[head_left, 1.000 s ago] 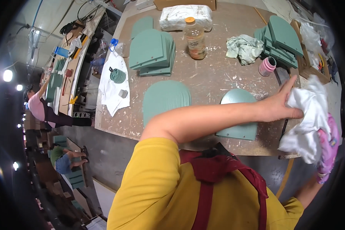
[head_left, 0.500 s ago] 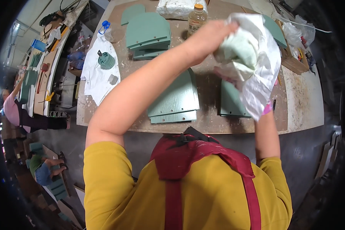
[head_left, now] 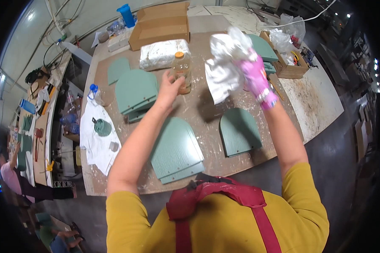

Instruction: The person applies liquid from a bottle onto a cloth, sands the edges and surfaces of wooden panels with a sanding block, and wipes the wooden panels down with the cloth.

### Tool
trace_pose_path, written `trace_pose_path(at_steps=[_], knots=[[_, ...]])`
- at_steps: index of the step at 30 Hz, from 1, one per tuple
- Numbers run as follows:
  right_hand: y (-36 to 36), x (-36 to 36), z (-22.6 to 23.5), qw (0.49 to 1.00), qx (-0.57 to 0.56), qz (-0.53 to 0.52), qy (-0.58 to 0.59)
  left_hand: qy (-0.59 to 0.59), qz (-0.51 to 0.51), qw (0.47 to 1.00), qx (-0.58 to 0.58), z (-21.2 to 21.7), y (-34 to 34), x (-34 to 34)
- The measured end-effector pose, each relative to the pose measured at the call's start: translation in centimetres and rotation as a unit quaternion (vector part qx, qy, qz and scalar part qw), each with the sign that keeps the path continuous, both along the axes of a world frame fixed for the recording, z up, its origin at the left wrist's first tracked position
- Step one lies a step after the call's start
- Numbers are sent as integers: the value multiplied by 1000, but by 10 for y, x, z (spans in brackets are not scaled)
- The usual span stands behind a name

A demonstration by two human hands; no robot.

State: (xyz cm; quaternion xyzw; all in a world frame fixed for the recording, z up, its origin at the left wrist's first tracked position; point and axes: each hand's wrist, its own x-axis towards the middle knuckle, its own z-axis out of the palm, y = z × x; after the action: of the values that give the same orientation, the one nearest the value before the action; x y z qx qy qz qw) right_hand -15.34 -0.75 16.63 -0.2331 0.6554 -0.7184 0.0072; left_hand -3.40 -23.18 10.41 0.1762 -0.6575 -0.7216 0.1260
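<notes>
My left hand (head_left: 169, 89) is bare and reaches to a clear plastic bottle (head_left: 182, 65) with an orange cap. Its thumb overlaps the bottle's side, and the fingers are spread apart rather than closed round it. In a pink patterned glove, my right hand (head_left: 254, 75) grips a crumpled white cloth (head_left: 223, 63), raised above the table and partly blurred. Below the hands lie green arch-shaped panels with small holes along their straight edges: a stack (head_left: 177, 147) nearest me, another panel (head_left: 240, 131) to its right, and a stack (head_left: 135, 90) by my left forearm.
A white wrapped package (head_left: 158, 55) and an open cardboard box (head_left: 160, 31) are at the back. At left, a green-smeared cup (head_left: 102, 127) stands on a white cloth (head_left: 95, 145). More green panels (head_left: 261, 47) and a carton (head_left: 289, 69) sit at right. A co-worker (head_left: 12, 175) is far left.
My left hand has let go of the cloth and moved left to the bottle. The cloth is now in my gloved right hand, held farther from my body. The view has shifted, showing more of the table's back.
</notes>
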Motion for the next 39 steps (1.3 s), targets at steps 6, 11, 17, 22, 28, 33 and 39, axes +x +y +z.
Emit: trace_pose_path(at_steps=[6, 11, 17, 22, 28, 33, 39], knots=[[-97, -66, 46, 846, 194, -143, 475, 43, 48, 991, -119, -26, 18, -44], [-156, -9, -63, 775, 301, -13, 555, 53, -61, 948, -307, -131, -65, -72], [-119, -23, -63, 837, 282, -50, 466, -26, -58, 997, -46, -122, -39, -102], [-82, -10, -76, 916, 217, -93, 326, -39, -179, 944, -273, -112, -34, -93], [7, 21, -95, 981, 152, -39, 116, 86, -141, 826, -538, -6, 62, -39], [30, 41, -112, 912, 221, -45, 343, 77, -220, 707, -668, 18, 74, -21], [35, 73, -122, 784, -421, 140, -433, 71, -221, 606, -761, 45, 62, -4]])
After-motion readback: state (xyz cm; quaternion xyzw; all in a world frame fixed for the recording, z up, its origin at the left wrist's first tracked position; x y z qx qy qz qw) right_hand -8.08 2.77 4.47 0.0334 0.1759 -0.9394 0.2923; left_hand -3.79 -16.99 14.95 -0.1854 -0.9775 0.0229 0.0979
